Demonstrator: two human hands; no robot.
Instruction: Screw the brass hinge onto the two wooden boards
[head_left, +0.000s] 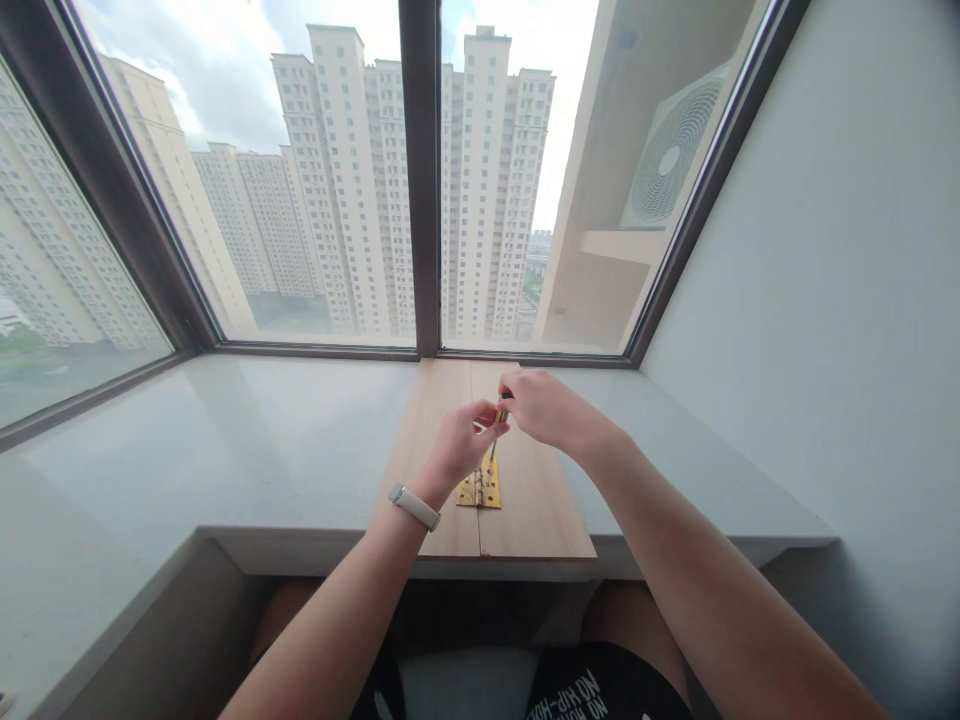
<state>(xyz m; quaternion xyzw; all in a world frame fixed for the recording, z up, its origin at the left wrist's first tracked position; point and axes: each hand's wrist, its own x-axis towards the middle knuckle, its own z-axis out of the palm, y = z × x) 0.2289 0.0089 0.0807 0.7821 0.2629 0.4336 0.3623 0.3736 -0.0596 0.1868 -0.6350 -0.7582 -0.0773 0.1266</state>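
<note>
A screwdriver point(502, 411) with a yellow and black handle stands nearly upright, its shaft pointing down at a brass-coloured hinge point(491, 490). My right hand point(541, 402) is closed round the top of the handle. Lower on the same handle, the fingers of my left hand point(466, 440) pinch it. The hinge lies open across the seam between two pale wooden boards point(536, 520), with several holes in its leaves. The shaft's tip meets the upper part of the right leaf; whether a screw sits under it I cannot make out.
The boards rest on a white window ledge point(300, 440) and reach slightly past its front edge. Dark window frames point(427, 200) stand behind them, and a white wall point(825, 300) is at the right. My legs are below the ledge.
</note>
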